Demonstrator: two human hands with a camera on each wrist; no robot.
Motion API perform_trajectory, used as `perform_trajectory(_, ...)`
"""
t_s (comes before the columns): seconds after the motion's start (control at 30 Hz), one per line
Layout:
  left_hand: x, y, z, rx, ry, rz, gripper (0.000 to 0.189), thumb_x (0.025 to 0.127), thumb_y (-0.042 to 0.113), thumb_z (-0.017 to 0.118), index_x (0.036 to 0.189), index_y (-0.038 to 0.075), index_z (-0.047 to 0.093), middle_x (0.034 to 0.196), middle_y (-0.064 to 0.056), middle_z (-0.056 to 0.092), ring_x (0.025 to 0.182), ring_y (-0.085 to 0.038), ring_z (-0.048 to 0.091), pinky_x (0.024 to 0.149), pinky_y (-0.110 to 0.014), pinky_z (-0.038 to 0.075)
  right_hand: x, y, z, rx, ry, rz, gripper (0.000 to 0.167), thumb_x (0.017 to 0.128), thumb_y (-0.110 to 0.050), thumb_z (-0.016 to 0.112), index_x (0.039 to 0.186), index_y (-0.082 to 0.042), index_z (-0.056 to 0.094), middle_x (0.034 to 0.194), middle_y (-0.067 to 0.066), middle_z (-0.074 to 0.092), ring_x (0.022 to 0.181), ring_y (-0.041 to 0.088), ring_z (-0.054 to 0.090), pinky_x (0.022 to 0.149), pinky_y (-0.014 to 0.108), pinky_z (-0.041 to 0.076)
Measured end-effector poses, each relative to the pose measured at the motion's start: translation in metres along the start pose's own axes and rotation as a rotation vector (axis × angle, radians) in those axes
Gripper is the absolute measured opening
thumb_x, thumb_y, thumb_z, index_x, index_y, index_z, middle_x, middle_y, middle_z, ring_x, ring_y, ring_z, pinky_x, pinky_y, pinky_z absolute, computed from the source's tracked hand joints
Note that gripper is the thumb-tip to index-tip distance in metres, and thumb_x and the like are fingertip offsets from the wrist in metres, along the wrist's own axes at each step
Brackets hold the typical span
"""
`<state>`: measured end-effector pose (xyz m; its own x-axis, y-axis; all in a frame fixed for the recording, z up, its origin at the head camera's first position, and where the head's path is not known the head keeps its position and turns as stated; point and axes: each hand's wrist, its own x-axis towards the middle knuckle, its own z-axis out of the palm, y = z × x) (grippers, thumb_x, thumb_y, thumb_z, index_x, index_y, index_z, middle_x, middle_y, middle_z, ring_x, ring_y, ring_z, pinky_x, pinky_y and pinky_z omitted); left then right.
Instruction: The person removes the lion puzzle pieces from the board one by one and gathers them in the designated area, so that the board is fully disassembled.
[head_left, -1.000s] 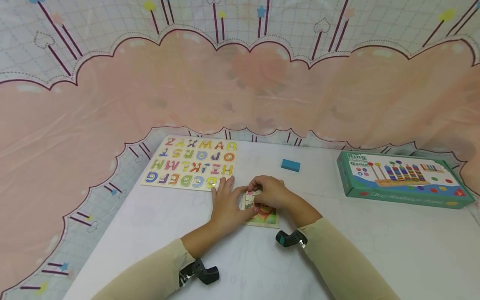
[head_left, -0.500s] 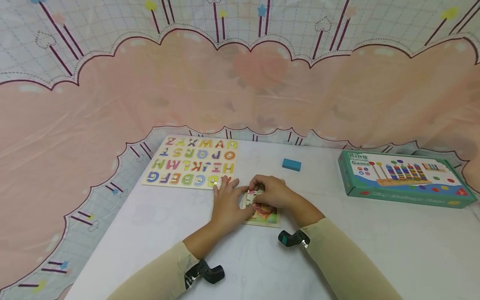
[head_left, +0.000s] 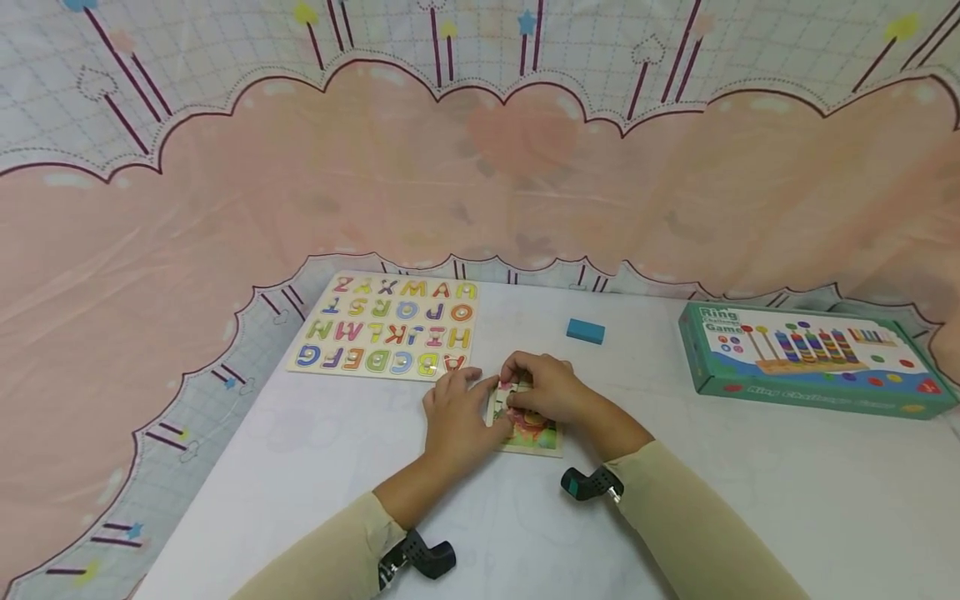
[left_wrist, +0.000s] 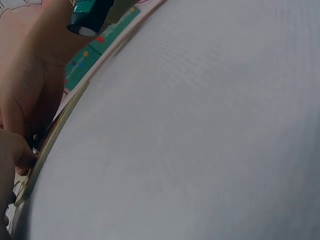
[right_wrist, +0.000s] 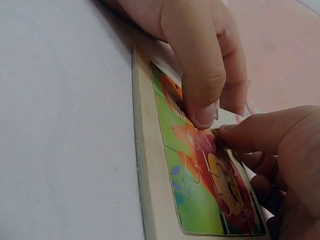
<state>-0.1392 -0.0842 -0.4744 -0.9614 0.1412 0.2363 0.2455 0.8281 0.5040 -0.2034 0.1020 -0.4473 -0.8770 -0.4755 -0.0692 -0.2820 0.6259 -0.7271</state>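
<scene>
A small framed jigsaw puzzle (head_left: pixel 542 440) with a colourful picture lies on the white table between both hands. Its left part shows pale bare wood with outlines. My left hand (head_left: pixel 457 421) lies at its left side, thumb resting on the puzzle and fingers extended beside the edge. From the right, my right hand (head_left: pixel 551 390) reaches over the picture, thumb and forefinger pinching what looks like a small puzzle piece, mostly hidden. In the right wrist view the two thumbs nearly meet over the puzzle frame (right_wrist: pixel 150 180). The left wrist view catches only the frame's edge (left_wrist: pixel 52 137).
An alphabet board (head_left: pixel 390 321) with coloured letters lies just beyond the left hand. A blue block (head_left: pixel 585 331) sits behind the right hand. Farther right stands a green Ring Challenge Game box (head_left: pixel 810 396). A patterned cloth (head_left: pixel 450 183) hangs behind the table.
My left fingers have drawn back slightly from the alphabet board, uncovering its red A. The right hand keeps its pinch over the puzzle, almost unmoved.
</scene>
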Motion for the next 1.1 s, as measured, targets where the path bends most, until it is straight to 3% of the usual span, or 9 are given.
perform_trajectory(0.47, -0.0059, 0.0055, 0.0005, 0.087, 0.003, -0.006, 0.06, 0.09, 0.047, 0.071, 0.144, 0.021, 0.07, 0.151, -0.005, 0.061, 0.129, -0.031, 0.048, 0.092, -0.053, 0.034, -0.0014, -0.0007, 0.0007, -0.036, 0.019, 0.001, 0.021, 0.094, -0.016, 0.081, 0.11, -0.023, 0.068, 0.099, -0.01, 0.068, 0.099, 0.017, 0.057, 0.1, 0.053, 0.031)
perform_trajectory(0.87, -0.007, 0.0013, 0.0044, 0.057, 0.005, 0.004, 0.058, 0.092, 0.045, 0.072, 0.143, 0.017, 0.07, 0.149, -0.009, 0.058, 0.135, -0.033, 0.044, 0.1, -0.056, 0.033, -0.004, -0.0011, 0.0012, -0.051, 0.013, 0.011, 0.013, 0.104, -0.022, 0.071, 0.115, -0.027, 0.073, 0.1, -0.009, 0.067, 0.103, 0.018, 0.056, 0.103, 0.056, 0.033)
perform_trajectory(1.0, -0.0076, 0.0019, 0.004, 0.054, 0.008, 0.002, 0.059, 0.091, 0.045, 0.073, 0.143, 0.018, 0.07, 0.149, -0.009, 0.058, 0.135, -0.033, 0.044, 0.1, -0.056, 0.032, -0.0051, 0.0001, -0.0015, 0.034, 0.01, 0.037, 0.012, 0.106, -0.021, 0.069, 0.116, -0.027, 0.072, 0.104, -0.006, 0.068, 0.104, 0.02, 0.058, 0.103, 0.052, 0.041)
perform_trajectory(1.1, -0.0075, 0.0019, 0.0039, 0.061, 0.003, -0.001, 0.06, 0.091, 0.047, 0.073, 0.144, 0.018, 0.069, 0.15, -0.008, 0.057, 0.136, -0.032, 0.043, 0.1, -0.055, 0.032, -0.0065, 0.0021, -0.0064, 0.133, 0.007, 0.059, 0.014, 0.106, -0.019, 0.068, 0.119, -0.024, 0.071, 0.105, -0.001, 0.068, 0.102, 0.022, 0.06, 0.095, 0.044, 0.05)
